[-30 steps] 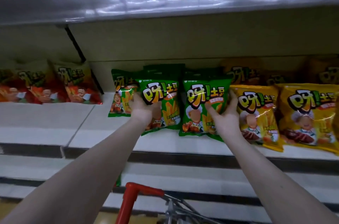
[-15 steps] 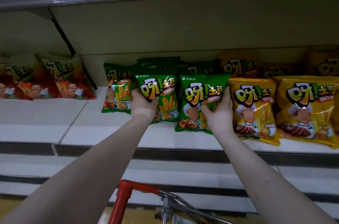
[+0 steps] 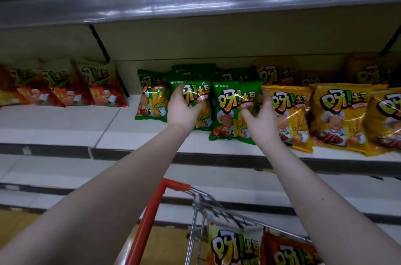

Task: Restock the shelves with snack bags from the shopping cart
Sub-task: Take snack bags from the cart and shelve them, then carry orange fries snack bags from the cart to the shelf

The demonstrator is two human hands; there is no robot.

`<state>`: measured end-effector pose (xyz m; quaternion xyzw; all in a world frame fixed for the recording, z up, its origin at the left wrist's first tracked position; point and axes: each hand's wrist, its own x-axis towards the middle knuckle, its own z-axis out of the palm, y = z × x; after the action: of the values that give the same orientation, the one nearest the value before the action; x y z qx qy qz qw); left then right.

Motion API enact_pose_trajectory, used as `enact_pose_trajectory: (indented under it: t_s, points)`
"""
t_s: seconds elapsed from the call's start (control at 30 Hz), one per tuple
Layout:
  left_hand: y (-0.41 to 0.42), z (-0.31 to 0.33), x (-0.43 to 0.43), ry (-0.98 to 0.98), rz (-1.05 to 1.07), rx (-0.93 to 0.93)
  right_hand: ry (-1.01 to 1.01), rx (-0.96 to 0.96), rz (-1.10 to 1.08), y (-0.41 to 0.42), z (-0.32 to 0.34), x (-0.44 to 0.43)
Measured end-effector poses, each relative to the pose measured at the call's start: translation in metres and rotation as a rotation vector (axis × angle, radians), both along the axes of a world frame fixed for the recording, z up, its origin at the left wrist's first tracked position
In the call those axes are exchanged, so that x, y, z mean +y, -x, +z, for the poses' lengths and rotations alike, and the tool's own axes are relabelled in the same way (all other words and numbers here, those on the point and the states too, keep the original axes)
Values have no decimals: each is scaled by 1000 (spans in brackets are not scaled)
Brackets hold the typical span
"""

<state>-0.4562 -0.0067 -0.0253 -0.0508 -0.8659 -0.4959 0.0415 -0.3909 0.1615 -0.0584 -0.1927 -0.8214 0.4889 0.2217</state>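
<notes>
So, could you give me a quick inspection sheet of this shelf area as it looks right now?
Surface: white shelf, partly bare at its left.
Job's things: centre green bag and right green bag upright on the shelf; snack bags in the shopping cart below.
Clutter: nothing seen; red bags, far-left green bag and yellow bags stand in rows.
Fingers: left hand grips the centre green bag; right hand grips the right green bag.
Cables: nothing seen.
Surroundings: upper shelf with shiny edge strip; lower shelves.
</notes>
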Motion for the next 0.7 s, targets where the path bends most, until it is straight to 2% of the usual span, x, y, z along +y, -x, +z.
enact_pose_trajectory:
  t_s: [0.1,0.37,0.7]
  points:
    - [-39,19,3,-89,-73,10,99,42,50,-32,17,-6]
    - [-177,39,5,-317,-264,-5,167,156,39,-169,54,-26]
    - [-331,30,7,-446,-402,-100,190,118,-79,-338,33,-36]
